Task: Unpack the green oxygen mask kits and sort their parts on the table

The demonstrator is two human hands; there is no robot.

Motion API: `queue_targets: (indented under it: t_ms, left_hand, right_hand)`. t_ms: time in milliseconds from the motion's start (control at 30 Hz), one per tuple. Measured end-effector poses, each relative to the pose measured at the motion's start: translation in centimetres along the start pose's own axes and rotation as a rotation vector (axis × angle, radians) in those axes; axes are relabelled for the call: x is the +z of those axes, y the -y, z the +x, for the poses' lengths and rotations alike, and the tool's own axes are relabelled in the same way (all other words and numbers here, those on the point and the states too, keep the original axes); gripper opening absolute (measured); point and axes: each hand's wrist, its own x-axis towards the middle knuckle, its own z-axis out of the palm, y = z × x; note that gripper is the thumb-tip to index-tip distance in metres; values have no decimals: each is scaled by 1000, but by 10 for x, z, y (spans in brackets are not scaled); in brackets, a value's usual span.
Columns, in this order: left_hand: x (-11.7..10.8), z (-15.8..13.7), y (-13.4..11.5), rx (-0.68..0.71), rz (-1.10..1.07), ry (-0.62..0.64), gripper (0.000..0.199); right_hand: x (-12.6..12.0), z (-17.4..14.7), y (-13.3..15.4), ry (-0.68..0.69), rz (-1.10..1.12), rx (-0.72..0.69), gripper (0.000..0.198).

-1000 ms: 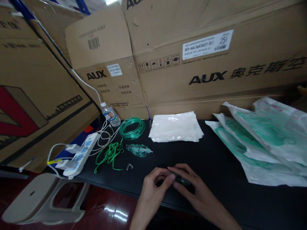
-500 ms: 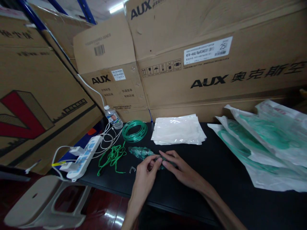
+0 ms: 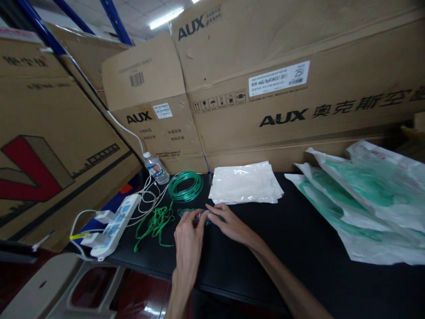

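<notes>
My left hand (image 3: 190,230) is closed, its thumb and fingers pinching a translucent green plastic piece (image 3: 208,220) at the near middle of the table. From the other side my right hand (image 3: 229,225) meets it, thumb and forefinger closed on the same piece. Both hands cover most of the piece, so its exact kind is unclear. More clear green plastic (image 3: 182,211) shows just beyond my left knuckles. To the left lies a tangled green elastic cord (image 3: 157,221). Behind it rests a coil of green tubing (image 3: 185,198).
White flat pouches (image 3: 245,184) are stacked behind my hands. At the right lie several bags with green contents (image 3: 365,190). A power strip (image 3: 116,230) with white cables and a water bottle (image 3: 156,170) stand left. Large cardboard boxes (image 3: 229,137) wall the back; a stool (image 3: 43,283) is lower left.
Both hands have shifted left and slightly up in the picture, with the green piece between them. The small clear bent piece seen left of my left hand no longer shows.
</notes>
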Motion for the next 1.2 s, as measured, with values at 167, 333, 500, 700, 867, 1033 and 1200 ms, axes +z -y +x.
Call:
queue_targets:
  t_ms: [167,333,500,700,867,1033,1200]
  left_hand:
    - [-1,2,7,-6,114,-67,28]
    - [-3,10,23,140,128,-31,26]
    - [-2,20,34,185,37,101,24]
    - [-4,24,33,158,6,131,24]
    - [-4,27,36,166,4,149,23]
    - [-2,28,44,185,9,157,28]
    - [0,26,49,191,26,150,33]
  right_hand:
    - [4,5,3,-15,-66,16,39]
    - [4,6,10,-16,-95,25,35]
    - [-2,7,9,-74,-61,83,38]
    - [-13,-4,13,-127,-27,204,32]
    - [-7,-7,13,-99,33,224,28]
    - [7,-2,-1,-113,115,211,29]
    - [10,-1,-6,-120,165,176,30]
